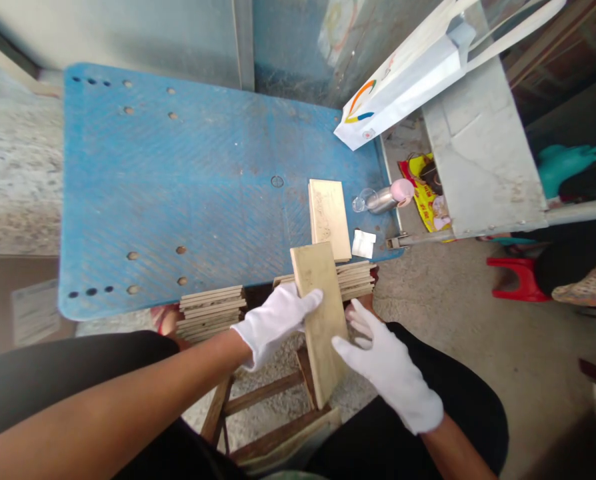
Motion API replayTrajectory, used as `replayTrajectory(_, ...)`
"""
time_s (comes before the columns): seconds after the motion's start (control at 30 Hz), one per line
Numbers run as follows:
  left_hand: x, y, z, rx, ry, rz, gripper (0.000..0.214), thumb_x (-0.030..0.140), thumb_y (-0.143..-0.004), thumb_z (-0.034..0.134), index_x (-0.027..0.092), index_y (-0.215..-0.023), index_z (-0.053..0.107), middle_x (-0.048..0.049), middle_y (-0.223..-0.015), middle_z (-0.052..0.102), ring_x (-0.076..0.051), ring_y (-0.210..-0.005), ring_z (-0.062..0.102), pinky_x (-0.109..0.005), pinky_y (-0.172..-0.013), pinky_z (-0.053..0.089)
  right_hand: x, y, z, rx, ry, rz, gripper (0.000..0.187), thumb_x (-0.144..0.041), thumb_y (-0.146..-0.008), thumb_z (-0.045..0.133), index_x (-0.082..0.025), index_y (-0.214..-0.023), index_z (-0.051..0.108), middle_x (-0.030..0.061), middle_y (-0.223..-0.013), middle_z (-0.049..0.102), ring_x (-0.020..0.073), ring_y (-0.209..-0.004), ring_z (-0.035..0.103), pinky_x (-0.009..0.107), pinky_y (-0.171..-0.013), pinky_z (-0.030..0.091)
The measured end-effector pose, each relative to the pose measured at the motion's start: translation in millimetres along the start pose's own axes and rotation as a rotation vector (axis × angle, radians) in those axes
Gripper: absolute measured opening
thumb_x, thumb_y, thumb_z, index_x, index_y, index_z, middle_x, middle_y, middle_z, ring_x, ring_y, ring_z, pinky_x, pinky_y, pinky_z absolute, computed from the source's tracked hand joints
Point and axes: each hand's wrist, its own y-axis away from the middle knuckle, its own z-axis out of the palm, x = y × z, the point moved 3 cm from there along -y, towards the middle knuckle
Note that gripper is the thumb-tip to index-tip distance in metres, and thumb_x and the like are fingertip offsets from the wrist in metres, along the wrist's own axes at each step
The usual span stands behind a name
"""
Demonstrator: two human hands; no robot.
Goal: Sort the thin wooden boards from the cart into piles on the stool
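Observation:
My left hand (277, 320), in a white glove, grips the left edge of a long pale wooden board (322, 313) that stands tilted on end between my knees. My right hand (391, 373), also in a white glove, rests against the board's right edge, its fingers partly spread. Behind the board lie two low stacks of similar thin boards, one on the left (211, 311) and one on the right (357, 279). Another single board (329, 218) lies flat on the blue table (188, 187).
A wooden stool frame (263, 413) stands under my hands. On the table's right edge lie a metal bottle with a pink cap (388, 198) and a small white paper (363, 243). A white paper bag (418, 67) leans over a grey box (483, 153). A red stool (518, 277) stands at the right.

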Motion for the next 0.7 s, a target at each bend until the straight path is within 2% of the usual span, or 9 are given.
replayTrajectory(0.1, -4, 5, 8.1, -0.058, -0.303, 0.104, 0.042, 0.041, -0.082, 0.055, 0.010, -0.109, 0.062, -0.0119, -0.109, 0.068, -0.025, -0.098, 0.063, -0.036, -0.089, 0.050, -10, -14, -23, 0.027, -0.174, 0.006, 0.087, -0.053, -0.069, 0.073, -0.022, -0.142, 0.038, 0.0132, -0.130, 0.056, 0.0248, -0.105, 0.062, 0.037, -0.090, 0.051)
replayTrajectory(0.2, -10, 15, 15.4, -0.125, -0.500, 0.126, 0.040, 0.042, -0.087, 0.047, 0.012, -0.108, 0.063, -0.0088, -0.104, 0.069, -0.023, -0.097, 0.062, -0.033, -0.090, 0.048, -27, -17, -45, 0.009, -0.303, 0.019, 0.083, -0.053, -0.070, 0.073, -0.024, -0.141, 0.040, 0.0119, -0.129, 0.056, 0.0208, -0.092, 0.064, 0.031, -0.074, 0.055)
replayTrajectory(0.27, -13, 22, 19.1, -0.185, -0.604, 0.148, 0.038, 0.039, -0.089, 0.044, 0.014, -0.111, 0.063, -0.0070, -0.104, 0.069, -0.021, -0.098, 0.061, -0.033, -0.092, 0.046, -31, -14, -54, -0.060, -0.350, 0.055, 0.079, -0.052, -0.070, 0.074, -0.024, -0.138, 0.045, 0.0112, -0.123, 0.060, 0.0173, -0.081, 0.065, 0.027, -0.064, 0.054)
replayTrajectory(0.33, -16, 26, 21.8, -0.261, -0.711, 0.191, 0.036, 0.035, -0.090, 0.042, 0.016, -0.114, 0.062, -0.0058, -0.106, 0.069, -0.020, -0.099, 0.060, -0.032, -0.095, 0.044, -29, -9, -58, -0.195, -0.377, 0.082, 0.068, -0.049, -0.073, 0.073, -0.024, -0.133, 0.052, 0.0107, -0.119, 0.061, 0.0155, -0.077, 0.064, 0.025, -0.061, 0.053)
replayTrajectory(0.4, -22, 28, 22.6, -0.338, -0.781, 0.200, 0.037, 0.031, -0.091, 0.041, 0.017, -0.120, 0.059, -0.0065, -0.113, 0.067, -0.020, -0.101, 0.059, -0.031, -0.096, 0.043, -20, -3, -58, -0.338, -0.402, 0.096, 0.053, -0.048, -0.078, 0.070, -0.023, -0.124, 0.060, 0.0115, -0.123, 0.060, 0.0170, -0.080, 0.065, 0.027, -0.063, 0.053)
replayTrajectory(0.47, -31, 28, 21.2, -0.386, -0.824, 0.185, 0.042, 0.031, -0.091, 0.041, 0.018, -0.129, 0.054, -0.0080, -0.119, 0.064, -0.020, -0.102, 0.059, -0.031, -0.094, 0.044, -9, 3, -56, -0.424, -0.435, 0.109, 0.043, -0.048, -0.081, 0.067, -0.022, -0.115, 0.066, 0.0127, -0.128, 0.057, 0.0206, -0.087, 0.066, 0.030, -0.069, 0.054)
replayTrajectory(0.57, -43, 29, 19.0, -0.436, -0.859, 0.152, 0.046, 0.032, -0.090, 0.044, 0.020, -0.134, 0.049, -0.0067, -0.111, 0.067, -0.019, -0.092, 0.062, -0.029, -0.084, 0.048, 4, 10, -52, -0.461, -0.466, 0.125, 0.039, -0.048, -0.083, 0.064, -0.019, -0.109, 0.068, 0.0143, -0.125, 0.059, 0.0251, -0.095, 0.065, 0.037, -0.079, 0.054)
replayTrajectory(0.7, -44, 33, 22.8, -0.521, -0.831, 0.149, 0.042, 0.029, -0.087, 0.048, 0.020, -0.127, 0.054, -0.0050, -0.103, 0.068, -0.018, -0.086, 0.062, -0.026, -0.079, 0.049, 11, 16, -48, -0.451, -0.402, 0.101, 0.037, -0.047, -0.086, 0.060, -0.017, -0.107, 0.069, 0.0132, -0.113, 0.066, 0.0259, -0.095, 0.066, 0.044, -0.090, 0.050)
